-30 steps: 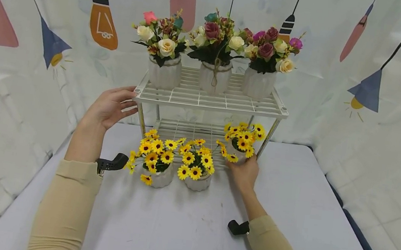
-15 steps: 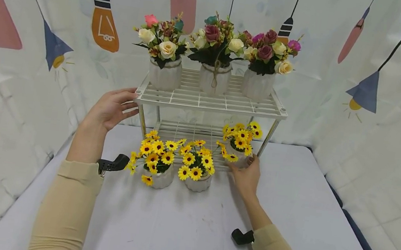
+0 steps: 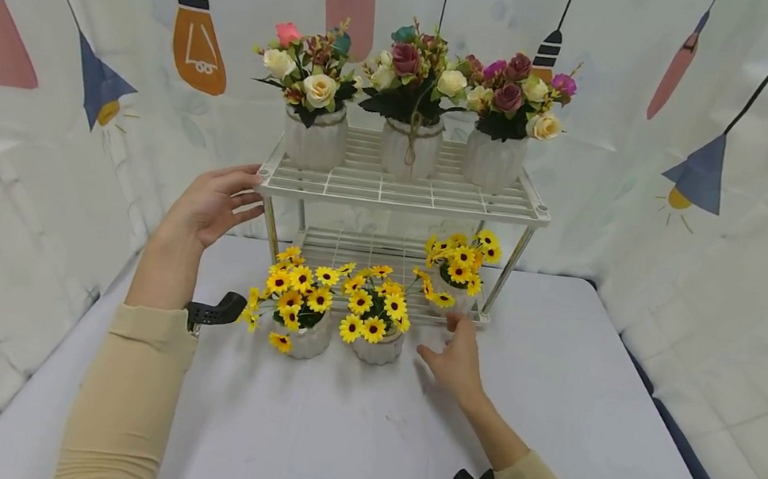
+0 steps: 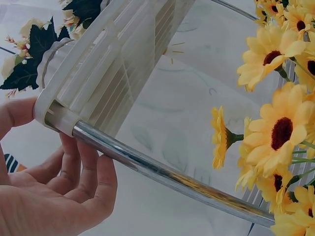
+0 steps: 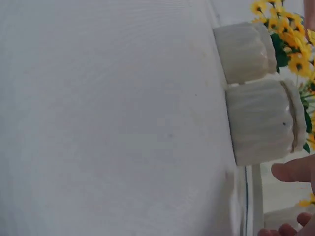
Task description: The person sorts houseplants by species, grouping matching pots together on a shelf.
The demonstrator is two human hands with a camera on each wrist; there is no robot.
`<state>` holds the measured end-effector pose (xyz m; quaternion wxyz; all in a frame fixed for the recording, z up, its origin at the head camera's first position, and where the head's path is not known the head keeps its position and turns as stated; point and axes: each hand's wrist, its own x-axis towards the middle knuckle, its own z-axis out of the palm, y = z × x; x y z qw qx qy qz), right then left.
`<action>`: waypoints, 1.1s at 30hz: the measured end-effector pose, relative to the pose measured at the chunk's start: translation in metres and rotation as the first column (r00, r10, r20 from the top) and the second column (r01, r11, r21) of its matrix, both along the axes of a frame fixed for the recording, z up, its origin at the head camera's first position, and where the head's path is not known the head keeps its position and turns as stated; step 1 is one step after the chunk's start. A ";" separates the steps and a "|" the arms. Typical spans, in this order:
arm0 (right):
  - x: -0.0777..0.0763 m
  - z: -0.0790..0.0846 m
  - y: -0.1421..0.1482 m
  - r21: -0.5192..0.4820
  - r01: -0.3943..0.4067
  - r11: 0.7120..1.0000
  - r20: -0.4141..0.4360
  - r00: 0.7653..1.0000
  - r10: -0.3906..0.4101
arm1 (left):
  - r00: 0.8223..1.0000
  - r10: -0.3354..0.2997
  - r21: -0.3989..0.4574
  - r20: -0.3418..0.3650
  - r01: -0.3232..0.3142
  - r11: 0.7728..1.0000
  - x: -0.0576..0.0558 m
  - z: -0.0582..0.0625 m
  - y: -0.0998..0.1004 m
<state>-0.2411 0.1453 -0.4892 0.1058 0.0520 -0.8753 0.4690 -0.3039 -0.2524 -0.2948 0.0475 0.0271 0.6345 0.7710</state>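
Observation:
My left hand [image 3: 208, 204] holds the white wire shelf rack [image 3: 389, 194] at its upper left front corner. In the left wrist view its fingers [image 4: 105, 179] curl under the corner, against the metal leg [image 4: 167, 174]. On the right end of the lower tier stands a white pot of yellow daisies [image 3: 458, 266]. Just in front of that pot is my right hand [image 3: 459, 360], thumb and fingers spread, holding nothing. Two more daisy pots, a left one [image 3: 304, 333] and a middle one [image 3: 378, 344], stand on the table before the rack.
Three white pots of artificial roses, left [image 3: 315, 139], middle [image 3: 412, 147] and right [image 3: 496, 157], stand along the top tier. A white cloth covers the table [image 3: 330, 441]. A printed curtain [image 3: 601, 170] hangs close behind the rack.
My right hand has let go of the right daisy pot and drawn back toward me. The pot stays on the lower tier, shifted slightly left. My left hand keeps its place.

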 end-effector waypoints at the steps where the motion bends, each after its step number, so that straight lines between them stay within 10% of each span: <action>1: 0.000 -0.001 -0.002 0.008 -0.026 1.000 0.017 1.000 0.026 | 1.000 -0.001 0.001 -0.002 0.001 1.000 0.000 0.000 0.000; 12: -0.003 -0.007 -0.024 0.026 -0.292 0.956 0.164 0.945 0.284 | 1.000 0.015 0.006 0.003 -0.015 1.000 0.001 0.000 -0.001; 33: -0.018 -0.008 -0.042 0.038 -0.374 0.927 0.127 0.922 0.366 | 1.000 0.019 0.003 0.002 -0.019 1.000 -0.001 -0.002 0.000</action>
